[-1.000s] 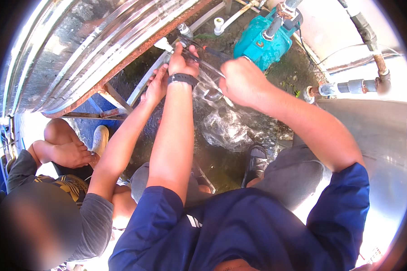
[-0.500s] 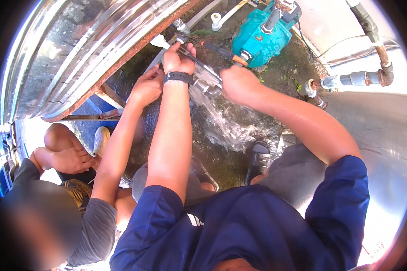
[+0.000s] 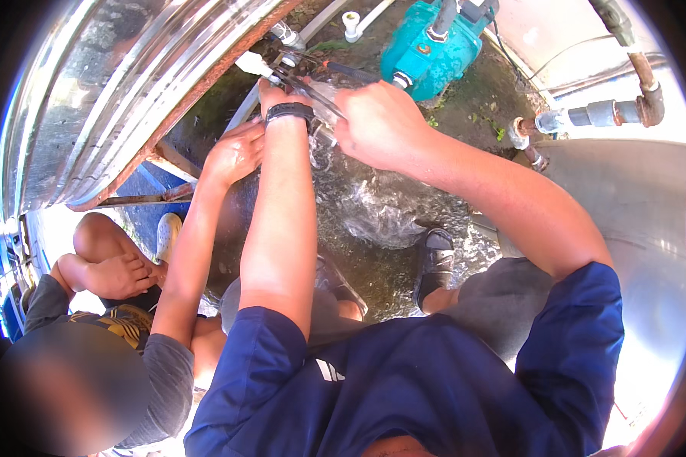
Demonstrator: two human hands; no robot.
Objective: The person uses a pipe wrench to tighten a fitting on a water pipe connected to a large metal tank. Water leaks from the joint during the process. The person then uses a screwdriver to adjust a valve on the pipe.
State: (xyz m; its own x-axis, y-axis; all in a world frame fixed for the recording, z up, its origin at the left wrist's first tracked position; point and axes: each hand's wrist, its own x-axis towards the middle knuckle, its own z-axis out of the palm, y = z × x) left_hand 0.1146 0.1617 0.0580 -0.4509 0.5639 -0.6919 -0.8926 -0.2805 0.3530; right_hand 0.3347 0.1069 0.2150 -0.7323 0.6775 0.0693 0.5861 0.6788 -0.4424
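My left hand [image 3: 280,93], a dark watch [image 3: 290,112] on its wrist, is curled beside a white pipe fitting [image 3: 253,64]; its fingers are partly hidden. My right hand [image 3: 379,126] is closed in a fist round the near end of a long dark metal tool [image 3: 318,97]. The tool's far end lies over my left fingers, by the fitting. Its jaws, if any, cannot be made out. Another person's hand [image 3: 235,156] comes in from the left, against my left wrist and near a grey pipe [image 3: 245,107]. Splashing water [image 3: 381,209] churns below my hands.
A teal pump [image 3: 432,53] stands beyond my right hand. A black-handled tool [image 3: 351,72] lies before it. Corrugated metal [image 3: 129,84] with a rusty edge rises at left. Rusty and grey pipes [image 3: 613,113] and a curved metal wall [image 3: 625,206] stand at right. A person crouches at left.
My right hand has moved left with the tool, closer to my left hand. The other person's hand has slid down toward my wrist. Less of the water stream shows. The view has shifted slightly.
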